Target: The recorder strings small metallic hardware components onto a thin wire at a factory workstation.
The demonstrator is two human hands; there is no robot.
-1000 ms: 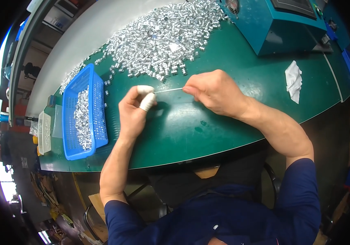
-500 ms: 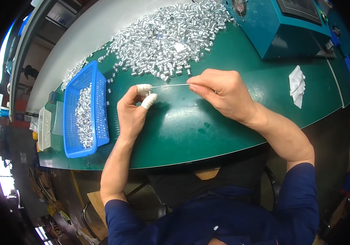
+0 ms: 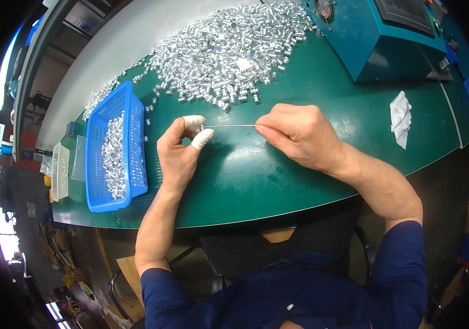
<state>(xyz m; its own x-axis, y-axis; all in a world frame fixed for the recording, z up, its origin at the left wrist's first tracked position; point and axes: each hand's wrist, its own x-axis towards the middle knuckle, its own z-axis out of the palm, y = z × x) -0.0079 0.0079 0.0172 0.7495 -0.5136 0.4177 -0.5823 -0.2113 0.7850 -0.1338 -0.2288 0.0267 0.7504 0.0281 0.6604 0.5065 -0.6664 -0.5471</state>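
White finger covers wrap the thumb and index finger of my left hand [image 3: 175,156]. Between those two fingertips I pinch a small silver metal fitting [image 3: 203,127], mostly hidden by the fingers. My right hand [image 3: 307,137] is closed on the end of a thin straight metal rod [image 3: 232,125]. The rod lies nearly level, its far end at the fitting; whether it is inside cannot be made out. Beyond both hands spreads a large heap of similar silver fittings [image 3: 223,55] on the green tabletop [image 3: 256,186].
A blue perforated basket [image 3: 137,142] part-filled with fittings stands left of my left hand, with a smaller white basket [image 3: 59,172] beyond it. A teal machine [image 3: 349,44] occupies the back right. To the right lies a crumpled white cloth [image 3: 400,119].
My right hand has come slightly nearer to me, bringing the rod down from the index fingertip to the fitting in the gap between my left fingers. My left hand has barely moved.
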